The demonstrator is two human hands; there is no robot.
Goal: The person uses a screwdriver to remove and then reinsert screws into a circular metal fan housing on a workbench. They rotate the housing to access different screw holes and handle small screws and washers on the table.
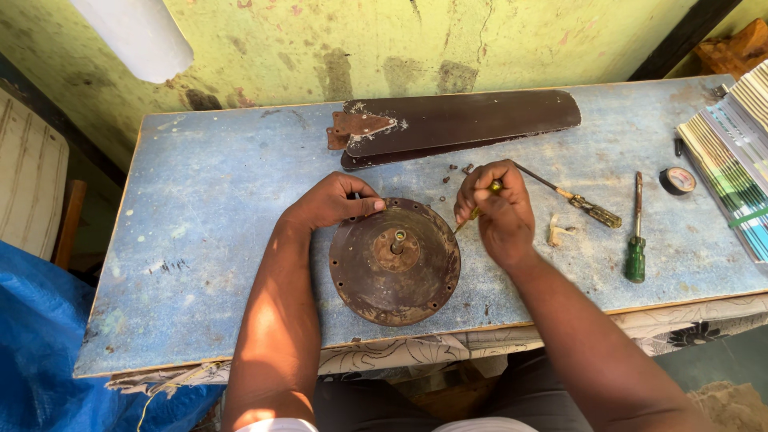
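Your worn blue table [208, 208] carries everything, its far edge against a stained green wall; along that far edge lie the dark brown fan blades [464, 122], stacked with a rusty bracket at their left end; at the right edge rests a stack of striped sheets [732, 156], partly off the picture; near the middle of the front edge sits the round rusty motor cover [394, 262], flat on the surface with a short shaft at its centre. Your left hand [332, 202] presses on the cover's far-left rim, fingers curled over it; your right hand [494, 210] is closed around a yellow-handled screwdriver [478, 210], its tip at the cover's right rim (the exact contact is hidden by your fingers). Right of that hand lie a long amber-handled screwdriver [580, 200], then a green-handled screwdriver [636, 240]; toward the right edge sits a small roll of tape [680, 180]; a few tiny screws [460, 170] are scattered just in front of the blades.
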